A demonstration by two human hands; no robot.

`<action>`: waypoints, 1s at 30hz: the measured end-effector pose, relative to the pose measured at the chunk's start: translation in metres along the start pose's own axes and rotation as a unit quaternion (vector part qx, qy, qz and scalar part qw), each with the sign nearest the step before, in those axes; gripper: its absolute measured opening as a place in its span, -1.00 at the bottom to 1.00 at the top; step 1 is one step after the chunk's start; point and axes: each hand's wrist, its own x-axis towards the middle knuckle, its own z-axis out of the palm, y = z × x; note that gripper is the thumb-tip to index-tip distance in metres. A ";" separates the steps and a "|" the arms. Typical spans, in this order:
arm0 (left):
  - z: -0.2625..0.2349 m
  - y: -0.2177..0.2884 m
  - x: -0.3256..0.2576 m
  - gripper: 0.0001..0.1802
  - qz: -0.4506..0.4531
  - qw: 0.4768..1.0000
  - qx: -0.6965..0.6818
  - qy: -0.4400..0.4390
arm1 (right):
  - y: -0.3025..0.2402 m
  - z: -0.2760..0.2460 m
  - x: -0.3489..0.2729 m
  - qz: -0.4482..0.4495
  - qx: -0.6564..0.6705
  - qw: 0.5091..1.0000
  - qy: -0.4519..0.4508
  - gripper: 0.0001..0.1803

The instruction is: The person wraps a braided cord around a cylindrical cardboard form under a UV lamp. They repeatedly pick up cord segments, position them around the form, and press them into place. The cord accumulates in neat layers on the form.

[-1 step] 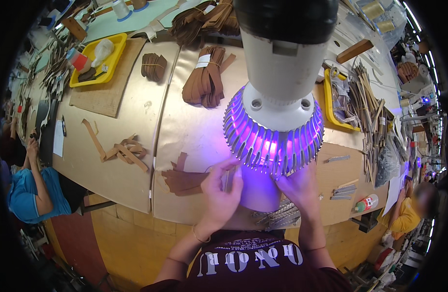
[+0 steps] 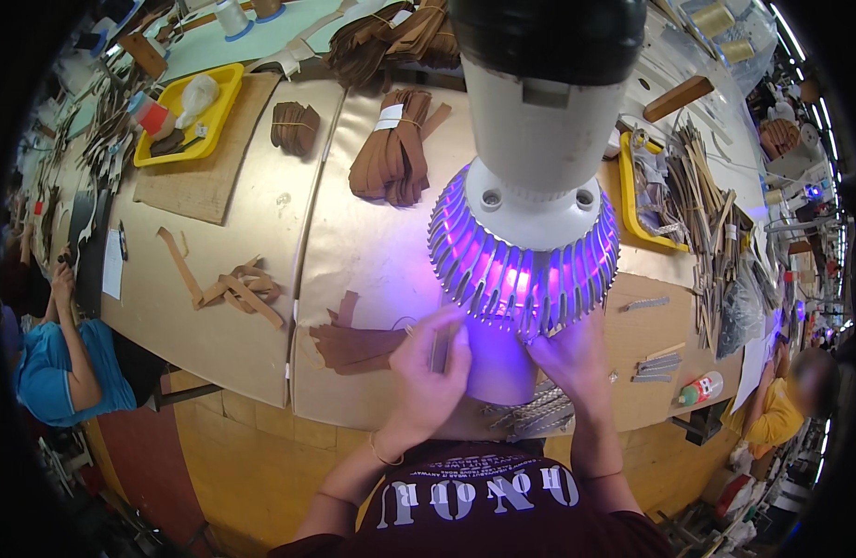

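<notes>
Left hand [image 2: 430, 372]: fingers clenched on a narrow brown strip [image 2: 441, 349], under the finned lamp [image 2: 524, 251]. Right hand [image 2: 569, 358]: at 3 o'clock of it, grip hidden, cannot tell. Brown pieces [image 2: 353, 346] at 9 o'clock on tabletop [image 2: 372, 251].

No visible shift of either hand, left [image 2: 428, 372] or right [image 2: 567, 358], beneath the lamp [image 2: 525, 186].
</notes>
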 end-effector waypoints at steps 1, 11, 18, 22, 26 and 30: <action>0.003 0.001 -0.004 -0.73 0.039 0.998 0.041 0.002 | 0.000 0.000 0.000 0.000 0.005 1.000 -0.001 -0.77; 0.013 0.001 0.002 -0.59 0.221 0.957 0.188 -0.024 | -0.003 -0.001 0.009 0.021 0.042 0.999 -0.006 -0.82; 0.009 0.006 0.003 -0.48 0.274 0.910 0.300 -0.084 | -0.006 -0.031 0.007 0.021 -0.090 0.995 -0.024 -0.72; 0.006 0.010 0.002 -0.45 0.286 0.879 0.362 -0.119 | 0.005 -0.042 0.010 0.063 -0.069 0.994 -0.052 -0.73; 0.006 0.014 0.002 -0.42 0.285 0.867 0.387 -0.134 | 0.013 -0.042 0.009 0.074 -0.066 0.994 -0.056 -0.69; 0.007 0.018 0.003 -0.42 0.287 0.857 0.405 -0.140 | 0.018 -0.040 0.006 0.086 -0.049 0.994 -0.052 -0.62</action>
